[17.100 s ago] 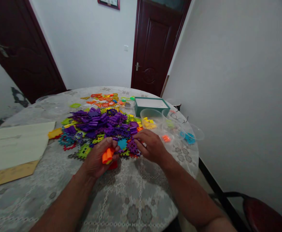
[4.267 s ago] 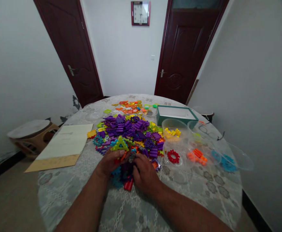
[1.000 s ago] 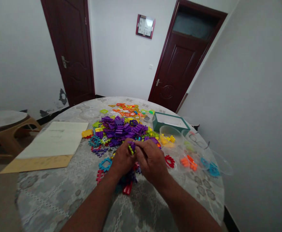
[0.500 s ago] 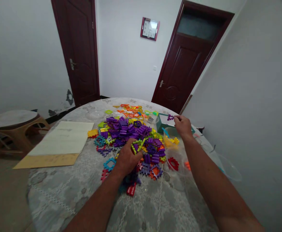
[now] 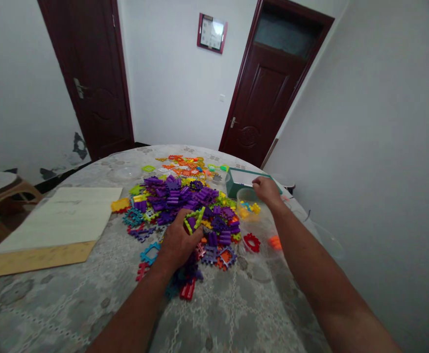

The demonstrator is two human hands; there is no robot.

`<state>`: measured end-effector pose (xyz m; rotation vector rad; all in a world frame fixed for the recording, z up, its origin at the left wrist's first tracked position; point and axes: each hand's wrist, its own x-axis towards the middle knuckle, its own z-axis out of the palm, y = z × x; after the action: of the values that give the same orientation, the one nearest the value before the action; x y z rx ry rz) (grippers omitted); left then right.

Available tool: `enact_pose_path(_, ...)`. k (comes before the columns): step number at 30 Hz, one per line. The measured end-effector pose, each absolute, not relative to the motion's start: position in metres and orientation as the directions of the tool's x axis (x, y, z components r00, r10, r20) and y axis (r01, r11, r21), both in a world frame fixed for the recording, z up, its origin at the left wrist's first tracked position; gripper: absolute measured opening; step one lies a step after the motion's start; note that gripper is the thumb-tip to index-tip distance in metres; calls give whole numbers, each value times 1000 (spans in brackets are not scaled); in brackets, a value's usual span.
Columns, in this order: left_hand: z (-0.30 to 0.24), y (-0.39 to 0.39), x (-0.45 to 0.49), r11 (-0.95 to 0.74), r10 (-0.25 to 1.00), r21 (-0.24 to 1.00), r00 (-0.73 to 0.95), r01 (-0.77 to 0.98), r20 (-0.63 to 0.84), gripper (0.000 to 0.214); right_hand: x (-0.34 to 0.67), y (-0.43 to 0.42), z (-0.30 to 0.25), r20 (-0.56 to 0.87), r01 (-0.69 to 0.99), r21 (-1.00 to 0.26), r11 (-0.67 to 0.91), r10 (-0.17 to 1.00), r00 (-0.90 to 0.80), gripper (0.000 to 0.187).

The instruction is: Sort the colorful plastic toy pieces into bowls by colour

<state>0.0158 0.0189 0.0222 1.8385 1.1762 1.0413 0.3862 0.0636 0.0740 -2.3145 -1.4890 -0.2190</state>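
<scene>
My left hand [image 5: 179, 240] is closed around a yellow-green building piece [image 5: 201, 217], a frame with a purple part showing inside it. It rests at the near side of a heap of purple interlocking building pieces [image 5: 172, 191]. Over the front edge of a green box [image 5: 232, 189] with a white interior, my right hand [image 5: 268, 190] has its fingers curled together, and no piece shows in them. A small purple spot is visible inside the box, too little to make out. Just below the right hand stands a clear plastic tub [image 5: 241, 211] with yellow and blue pieces in it.
Orange pieces [image 5: 187, 169] lie scattered at the far side of the round table [image 5: 236, 314]. A red gear-shaped piece [image 5: 251, 242] sits right of the heap. Cream paper sheets [image 5: 60, 215] lie on the left. A stool [image 5: 5, 196] stands beyond the table's left edge.
The purple piece that stuck out from my right fingers no longer shows there; that hand is slightly lower at the box. The whole view has shifted, with things moving left. My left hand keeps its piece.
</scene>
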Motion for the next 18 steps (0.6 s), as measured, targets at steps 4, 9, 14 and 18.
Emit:
enact_pose_path(4,24,18,17,-336,932,860,270,383,243,32,387,61,53,51,936,-104,-335,939,341,14)
enact_pose_path(9,25,18,17,-336,931,848,281,411,233,31,385,66,30,-167,943,-11,-333,930,326,20)
enact_pose_path(14,25,19,17,-336,932,842,279,422,231,33,386,70,23,-269,938,34,-346,901,342,35)
enact_pose_path(18,25,19,18,-341,930,835,286,433,231,35,385,68,22,-210,944,52,-327,920,330,37)
